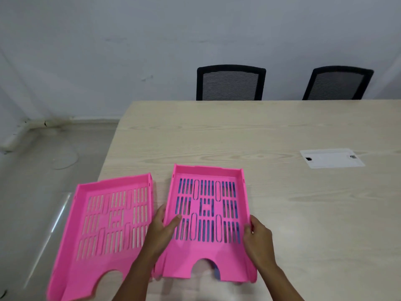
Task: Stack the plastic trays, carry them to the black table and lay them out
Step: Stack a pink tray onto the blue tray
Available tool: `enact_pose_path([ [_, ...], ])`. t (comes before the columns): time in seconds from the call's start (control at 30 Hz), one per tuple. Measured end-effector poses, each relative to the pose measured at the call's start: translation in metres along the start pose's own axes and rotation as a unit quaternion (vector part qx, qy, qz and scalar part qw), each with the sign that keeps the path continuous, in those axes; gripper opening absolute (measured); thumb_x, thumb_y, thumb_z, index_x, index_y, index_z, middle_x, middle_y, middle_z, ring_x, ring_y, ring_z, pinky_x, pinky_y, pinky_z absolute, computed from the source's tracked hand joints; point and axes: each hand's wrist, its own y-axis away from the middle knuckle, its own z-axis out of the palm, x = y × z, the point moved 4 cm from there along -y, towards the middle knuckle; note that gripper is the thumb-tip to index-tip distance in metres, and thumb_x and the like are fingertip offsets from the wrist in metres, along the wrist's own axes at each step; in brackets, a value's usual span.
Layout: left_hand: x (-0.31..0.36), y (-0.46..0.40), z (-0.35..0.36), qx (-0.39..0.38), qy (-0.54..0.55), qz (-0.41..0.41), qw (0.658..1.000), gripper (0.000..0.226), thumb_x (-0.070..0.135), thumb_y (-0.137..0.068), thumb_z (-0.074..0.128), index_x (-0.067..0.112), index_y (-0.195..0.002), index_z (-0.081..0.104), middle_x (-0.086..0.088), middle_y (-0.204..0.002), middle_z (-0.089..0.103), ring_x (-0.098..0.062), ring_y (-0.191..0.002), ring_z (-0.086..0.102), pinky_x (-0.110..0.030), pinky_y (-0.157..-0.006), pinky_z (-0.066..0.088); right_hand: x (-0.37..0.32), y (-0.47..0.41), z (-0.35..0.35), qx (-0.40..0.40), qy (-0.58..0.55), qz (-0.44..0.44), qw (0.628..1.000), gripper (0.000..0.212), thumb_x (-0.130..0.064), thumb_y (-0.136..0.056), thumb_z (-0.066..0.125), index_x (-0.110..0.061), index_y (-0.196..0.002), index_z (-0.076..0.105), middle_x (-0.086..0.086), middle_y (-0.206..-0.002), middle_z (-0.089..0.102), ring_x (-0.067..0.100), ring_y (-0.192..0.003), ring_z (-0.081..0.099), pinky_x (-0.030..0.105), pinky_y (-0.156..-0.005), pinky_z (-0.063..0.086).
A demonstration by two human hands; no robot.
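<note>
Two pink slotted plastic trays lie near the front of a light wooden table (271, 131). The right pink tray (207, 255) sits on top of another tray whose blue shows through its slots. My left hand (161, 230) grips its left wall, thumb inside over the slots. My right hand (257, 234) grips its right wall. The left pink tray (93, 263) lies alone by the table's left edge, slightly turned, and no hand touches it.
A white cable cover plate (332, 158) is set into the table at the right. Two black mesh chairs (231, 83) (337, 83) stand behind the far edge against a grey wall. Grey floor (43, 181) lies to the left of the table.
</note>
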Motion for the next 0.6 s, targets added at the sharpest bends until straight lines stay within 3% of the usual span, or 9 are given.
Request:
enact_pose_path([
  [0.13, 0.002, -0.001, 0.015, -0.015, -0.028, -0.008, 0.999, 0.073, 0.041, -0.092, 0.063, 0.024, -0.155, 0.03, -0.005, -0.161, 0.036, -0.028, -0.146, 0.036, -0.053, -0.116, 0.033, 0.009, -0.008, -0.01, 0.022, 0.002, 0.018, 1.0, 0.021, 0.0, -0.095, 0.044, -0.002, -0.081, 0.059, 0.012, -0.068, 0.065, 0.029, -0.061, 0.062, 0.029, -0.051, 0.043],
  [0.27, 0.003, 0.0, 0.023, -0.023, -0.047, -0.005, 0.999, 0.072, 0.041, -0.092, 0.063, 0.026, -0.154, 0.029, -0.004, -0.16, 0.038, -0.028, -0.145, 0.039, -0.052, -0.114, 0.035, 0.012, -0.013, -0.016, 0.011, 0.01, 0.019, 1.0, 0.021, 0.0, -0.097, 0.043, -0.004, -0.088, 0.061, 0.008, -0.072, 0.067, 0.021, -0.062, 0.062, 0.02, -0.051, 0.042],
  [0.4, 0.005, 0.0, 0.027, -0.044, -0.044, -0.015, 0.998, 0.084, 0.05, -0.085, 0.067, 0.028, -0.156, 0.025, 0.0, -0.159, 0.039, -0.024, -0.145, 0.038, -0.051, -0.116, 0.035, 0.005, -0.024, -0.024, 0.001, 0.007, 0.009, 1.0, 0.024, 0.003, -0.097, 0.042, -0.011, -0.095, 0.061, 0.0, -0.072, 0.063, 0.025, -0.067, 0.061, 0.011, -0.054, 0.043],
  [0.47, 0.007, -0.001, 0.026, -0.051, -0.036, -0.016, 0.998, 0.083, 0.052, -0.081, 0.068, 0.03, -0.152, 0.03, 0.005, -0.151, 0.048, -0.022, -0.142, 0.044, -0.052, -0.114, 0.038, -0.002, -0.027, -0.027, 0.014, -0.011, 0.007, 1.0, 0.033, 0.004, -0.096, 0.043, -0.007, -0.117, 0.067, 0.001, -0.093, 0.07, 0.031, -0.092, 0.069, 0.023, -0.078, 0.055],
  [0.53, 0.01, 0.0, 0.025, -0.051, -0.026, -0.001, 0.998, 0.071, 0.037, -0.09, 0.067, 0.027, -0.151, 0.034, 0.011, -0.144, 0.048, -0.021, -0.143, 0.042, -0.049, -0.116, 0.037, -0.011, -0.025, -0.03, 0.05, -0.022, 0.006, 0.999, 0.045, 0.002, -0.096, 0.047, -0.001, -0.14, 0.055, 0.012, -0.131, 0.064, 0.032, -0.132, 0.055, 0.039, -0.112, 0.042],
  [0.6, 0.011, 0.0, 0.017, -0.035, -0.023, 0.008, 0.999, 0.07, 0.027, -0.094, 0.066, 0.019, -0.154, 0.031, 0.007, -0.153, 0.039, -0.021, -0.147, 0.033, -0.043, -0.119, 0.03, -0.024, -0.021, -0.029, 0.071, -0.027, -0.011, 0.997, 0.049, 0.001, -0.096, 0.049, -0.001, -0.145, 0.049, 0.018, -0.15, 0.051, 0.03, -0.146, 0.038, 0.043, -0.121, 0.03],
])
